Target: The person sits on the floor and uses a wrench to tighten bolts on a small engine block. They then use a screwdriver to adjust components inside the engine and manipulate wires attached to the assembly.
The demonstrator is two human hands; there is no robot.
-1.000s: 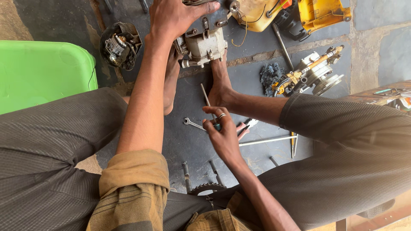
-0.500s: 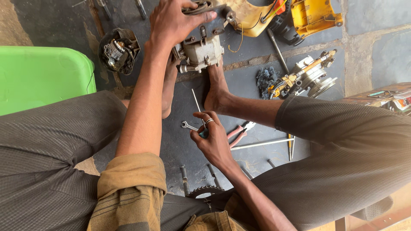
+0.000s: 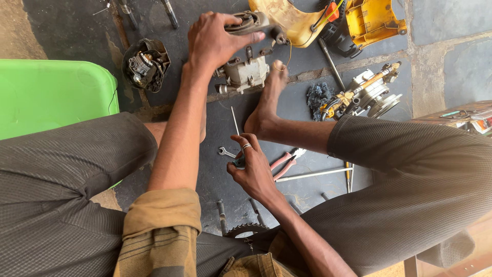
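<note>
My left hand (image 3: 215, 41) reaches far forward and grips a grey, worn cover piece (image 3: 251, 21) just above a small grey engine block (image 3: 243, 74). The block lies on the dark floor, with my right foot (image 3: 266, 102) braced against its side. Nearer to me, my right hand (image 3: 251, 166), with a ring on one finger, is curled around a small dark tool (image 3: 239, 163) on the floor. A small spanner (image 3: 225, 152) lies just left of that hand and a thin metal rod (image 3: 234, 120) just beyond it.
Pink-handled pliers (image 3: 284, 164), a long rod (image 3: 312, 174) and a screwdriver (image 3: 348, 174) lie right of my right hand. A green plastic tub (image 3: 51, 97) is at left, a yellow housing (image 3: 369, 20) and another engine assembly (image 3: 364, 95) at far right, and a sprocket (image 3: 246, 229) near my lap.
My left hand has closed on the grey cover piece and shifted it above the engine block. My right hand has curled its fingers around the small tool beside the spanner.
</note>
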